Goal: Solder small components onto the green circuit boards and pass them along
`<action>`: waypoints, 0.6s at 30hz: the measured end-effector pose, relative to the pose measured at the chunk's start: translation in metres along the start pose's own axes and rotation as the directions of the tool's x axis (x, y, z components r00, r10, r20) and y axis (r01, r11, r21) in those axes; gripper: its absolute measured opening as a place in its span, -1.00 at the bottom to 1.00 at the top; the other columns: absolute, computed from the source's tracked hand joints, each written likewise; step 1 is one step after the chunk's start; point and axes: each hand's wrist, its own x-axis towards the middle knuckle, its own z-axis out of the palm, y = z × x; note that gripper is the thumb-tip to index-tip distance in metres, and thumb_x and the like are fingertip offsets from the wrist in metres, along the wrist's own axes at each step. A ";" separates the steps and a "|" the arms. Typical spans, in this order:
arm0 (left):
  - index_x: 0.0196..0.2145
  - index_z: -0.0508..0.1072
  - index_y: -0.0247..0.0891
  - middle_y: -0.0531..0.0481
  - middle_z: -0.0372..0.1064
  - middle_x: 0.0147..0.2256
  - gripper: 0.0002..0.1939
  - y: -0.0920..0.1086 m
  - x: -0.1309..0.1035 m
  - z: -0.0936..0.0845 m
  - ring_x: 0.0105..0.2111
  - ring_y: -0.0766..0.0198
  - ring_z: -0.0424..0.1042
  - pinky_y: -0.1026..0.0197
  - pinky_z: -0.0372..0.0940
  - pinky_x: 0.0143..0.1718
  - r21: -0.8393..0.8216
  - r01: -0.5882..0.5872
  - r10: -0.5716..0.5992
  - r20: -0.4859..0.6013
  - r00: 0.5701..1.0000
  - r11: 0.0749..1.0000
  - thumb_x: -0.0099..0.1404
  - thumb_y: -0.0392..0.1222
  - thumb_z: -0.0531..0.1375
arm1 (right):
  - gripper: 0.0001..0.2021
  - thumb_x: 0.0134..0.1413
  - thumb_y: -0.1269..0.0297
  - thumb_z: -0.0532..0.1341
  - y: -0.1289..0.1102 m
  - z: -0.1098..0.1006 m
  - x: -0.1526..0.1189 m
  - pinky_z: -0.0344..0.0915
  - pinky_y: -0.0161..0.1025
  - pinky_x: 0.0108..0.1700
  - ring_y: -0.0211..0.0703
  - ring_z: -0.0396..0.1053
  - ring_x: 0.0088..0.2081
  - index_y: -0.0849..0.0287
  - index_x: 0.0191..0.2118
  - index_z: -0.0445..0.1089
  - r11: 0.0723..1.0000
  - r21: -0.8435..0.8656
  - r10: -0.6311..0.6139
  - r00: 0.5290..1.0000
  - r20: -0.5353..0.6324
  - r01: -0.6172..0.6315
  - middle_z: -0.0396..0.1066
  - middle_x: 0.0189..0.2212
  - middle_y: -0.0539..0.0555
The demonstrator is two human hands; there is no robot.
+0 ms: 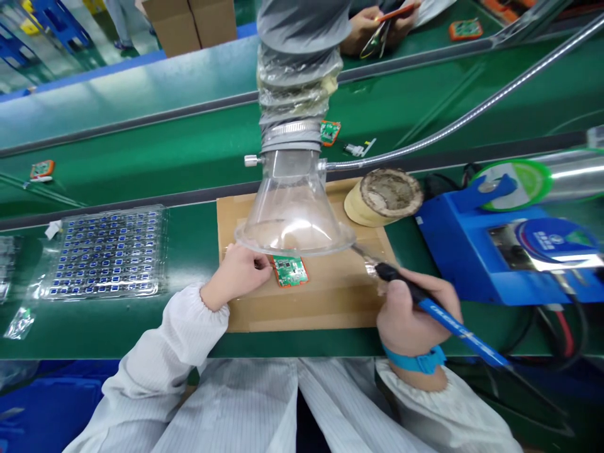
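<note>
On a sheet of brown cardboard lies a green circuit board in an orange frame. My left hand is at the board's left edge, its fingers pinched together; what they hold, if anything, is too small to make out. A soldering iron with a blue and black handle is gripped in my right hand, over the cardboard's right side. Its tip points up and left, towards the rim of a clear fume hood that hangs over the board and partly covers the view.
Right of the cardboard stands a blue soldering machine with a solder reel; a round yellowish pot is behind. A clear tray of small blue parts lies left. Beyond, a green conveyor carries boards. A co-worker's hands are across.
</note>
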 end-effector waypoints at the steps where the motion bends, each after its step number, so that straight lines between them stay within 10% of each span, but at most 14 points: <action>1: -0.59 0.39 -0.25 0.06 0.42 -0.52 -0.80 0.001 0.000 -0.001 -0.44 0.29 0.35 0.20 0.28 -0.29 0.007 0.006 -0.006 0.014 1.000 1.000 0.18 -0.35 0.19 | -0.85 0.15 0.19 0.35 0.002 0.000 0.006 0.46 -0.09 -0.28 -0.11 0.49 -0.43 0.13 -0.21 0.50 1.000 0.003 0.015 0.999 -0.051 -0.015 0.51 -0.33 0.09; 10: -0.49 0.46 -0.24 0.00 0.50 -0.44 -0.88 -0.001 -0.009 -0.021 -0.35 0.21 0.48 0.16 0.38 -0.22 -0.038 -0.002 0.004 0.057 0.998 0.999 0.20 -0.30 0.20 | -0.70 0.27 0.19 0.27 0.006 0.008 0.027 0.45 -0.09 -0.23 -0.14 0.47 -0.40 0.11 0.07 0.42 0.971 0.172 0.161 0.986 0.052 -0.168 0.50 -0.31 0.05; 15: -0.35 0.49 -0.27 -0.08 0.57 -0.33 -0.83 -0.026 0.007 -0.069 -0.32 0.19 0.55 0.16 0.46 -0.22 -0.455 0.259 -0.192 0.190 0.963 0.852 0.22 -0.11 0.30 | -0.72 0.20 0.19 0.33 0.003 -0.001 -0.002 0.50 -0.10 -0.24 -0.12 0.53 -0.38 0.12 -0.01 0.43 0.967 0.217 0.108 0.987 0.122 -0.133 0.54 -0.30 0.07; 18: -0.38 0.37 -0.29 -0.07 0.50 -0.40 -0.85 -0.040 0.038 -0.108 -0.46 0.30 0.48 0.24 0.42 -0.35 -0.573 0.384 -0.416 0.081 0.906 0.724 0.27 -0.21 0.27 | -0.74 0.20 0.20 0.33 0.004 -0.002 -0.010 0.53 -0.10 -0.20 -0.12 0.56 -0.35 0.13 -0.03 0.44 0.961 0.206 0.145 0.970 0.193 -0.185 0.55 -0.28 0.09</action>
